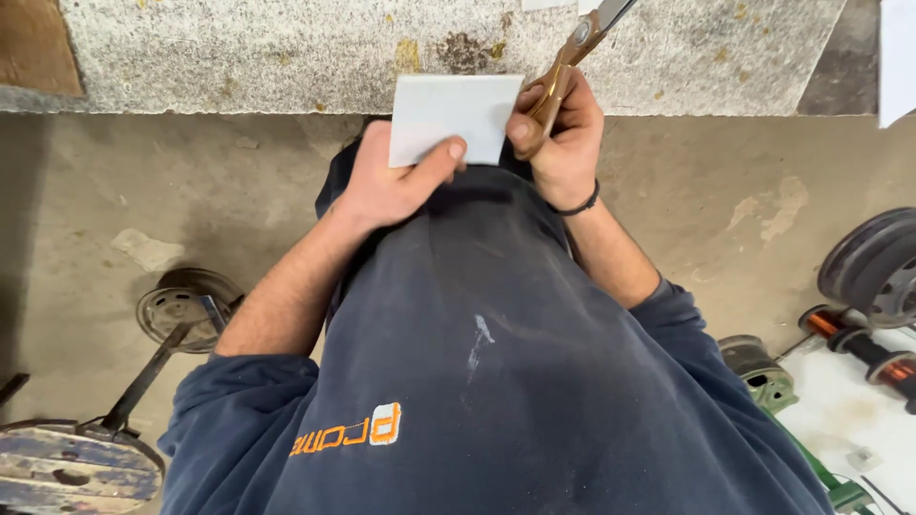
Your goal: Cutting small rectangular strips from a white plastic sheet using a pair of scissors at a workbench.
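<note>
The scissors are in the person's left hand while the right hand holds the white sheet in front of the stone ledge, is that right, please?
Not quite: the hands are swapped. In the head view the scissors are gripped in the right hand, and the left hand holds the white sheet. The rest stands: both are held in front of the stone ledge.

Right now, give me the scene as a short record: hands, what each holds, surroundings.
left hand: grips white sheet by its lower edge, thumb on top
right hand: closed on handles of scissors, blades pointing up and away
sheet vs scissors: right edge of sheet beside the handles; contact unclear
surface ahead: speckled stone slab
floor right: copper wire coils
floor left: round metal disc
</note>
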